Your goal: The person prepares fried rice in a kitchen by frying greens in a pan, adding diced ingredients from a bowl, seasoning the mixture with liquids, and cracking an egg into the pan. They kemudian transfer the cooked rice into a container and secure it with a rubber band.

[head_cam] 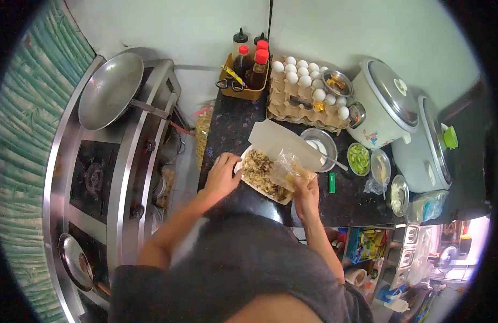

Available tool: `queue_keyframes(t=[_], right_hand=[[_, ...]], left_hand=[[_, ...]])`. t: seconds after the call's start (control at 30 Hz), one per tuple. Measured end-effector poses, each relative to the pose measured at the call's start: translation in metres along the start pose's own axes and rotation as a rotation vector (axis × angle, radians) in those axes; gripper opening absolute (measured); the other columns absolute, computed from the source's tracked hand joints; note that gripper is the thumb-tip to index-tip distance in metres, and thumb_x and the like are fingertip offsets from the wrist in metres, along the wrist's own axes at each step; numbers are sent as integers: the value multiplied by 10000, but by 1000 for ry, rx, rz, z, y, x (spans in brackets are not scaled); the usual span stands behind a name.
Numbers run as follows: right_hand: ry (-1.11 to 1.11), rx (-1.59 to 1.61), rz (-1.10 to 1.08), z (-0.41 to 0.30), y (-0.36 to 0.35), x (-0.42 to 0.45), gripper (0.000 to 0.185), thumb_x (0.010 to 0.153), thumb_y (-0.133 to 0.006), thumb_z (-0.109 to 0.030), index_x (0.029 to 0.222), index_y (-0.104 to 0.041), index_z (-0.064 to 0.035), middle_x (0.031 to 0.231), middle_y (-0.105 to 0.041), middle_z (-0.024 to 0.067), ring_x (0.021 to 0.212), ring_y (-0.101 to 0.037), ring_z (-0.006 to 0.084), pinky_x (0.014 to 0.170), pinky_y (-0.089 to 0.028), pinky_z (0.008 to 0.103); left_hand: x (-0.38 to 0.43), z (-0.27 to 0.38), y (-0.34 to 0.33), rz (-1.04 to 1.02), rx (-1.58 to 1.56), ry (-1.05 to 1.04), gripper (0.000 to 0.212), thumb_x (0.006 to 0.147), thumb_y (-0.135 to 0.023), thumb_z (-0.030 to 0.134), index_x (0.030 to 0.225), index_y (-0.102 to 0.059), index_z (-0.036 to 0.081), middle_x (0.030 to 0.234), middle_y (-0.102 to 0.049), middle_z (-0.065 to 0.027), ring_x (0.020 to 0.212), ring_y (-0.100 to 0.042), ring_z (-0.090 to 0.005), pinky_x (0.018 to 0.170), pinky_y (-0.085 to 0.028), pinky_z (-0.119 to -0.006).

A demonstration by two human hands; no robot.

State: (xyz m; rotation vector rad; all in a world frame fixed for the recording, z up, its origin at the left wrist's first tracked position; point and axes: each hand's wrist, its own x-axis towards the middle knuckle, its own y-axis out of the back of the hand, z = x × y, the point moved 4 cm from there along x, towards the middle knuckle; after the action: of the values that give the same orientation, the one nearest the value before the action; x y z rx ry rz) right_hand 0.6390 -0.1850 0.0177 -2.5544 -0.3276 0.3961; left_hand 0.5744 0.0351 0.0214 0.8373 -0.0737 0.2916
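An open white food box [285, 135], its lid folded back, lies on the dark counter before me, filled with fried rice [259, 171] that has dark bits in it. My left hand [224, 173] rests at the box's left edge, its fingers curled against the rim. Over the right part of the rice, my right hand [306, 194] grips a small clear plastic bag [291, 165] with something yellowish in it. The lid partly covers a metal bowl [331, 143] of white stuff with a spoon. A green lighter [332, 182] lies right of my right hand.
Egg trays [289, 97] and a caddy of sauce bottles [243, 93] stand at the back. Two rice cookers [366, 101], a bowl of chopped green vegetables [358, 159] and small metal bowls [399, 196] are at right. Left is a steel stove [127, 161] with a wok [111, 91].
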Motion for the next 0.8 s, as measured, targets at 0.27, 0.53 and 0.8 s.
queue_keyframes(t=[0.27,0.53,0.8], right_hand=[[339,-908,-172,-38,-29,15,350,716,-563,25,1062,-526,-15,1003,-581,126,857,-582,187,740,-468,298],[348,-1366,-321,-36,-48,37,376,724,-589,-82,1092,-515,-64,953,-583,199,853,-573,360,743,-456,379],[383,-1403,-387,-27,-59,47,372,736,-622,-87,1094,-524,-58,871,-593,164,752,-585,232,679,-448,309]], left_hand=[[45,38,-26,-312,-583,-48,325,760,-574,23,1080,-520,23,1029,-570,-145,932,-575,-226,767,-467,-312],[56,13,-21,-360,-514,29,283,783,-584,71,1053,-549,-7,940,-622,-108,855,-599,-161,761,-478,-283],[61,-1,-10,-351,-302,-26,293,751,-602,64,1035,-552,15,908,-620,-139,782,-615,-180,698,-485,-294]])
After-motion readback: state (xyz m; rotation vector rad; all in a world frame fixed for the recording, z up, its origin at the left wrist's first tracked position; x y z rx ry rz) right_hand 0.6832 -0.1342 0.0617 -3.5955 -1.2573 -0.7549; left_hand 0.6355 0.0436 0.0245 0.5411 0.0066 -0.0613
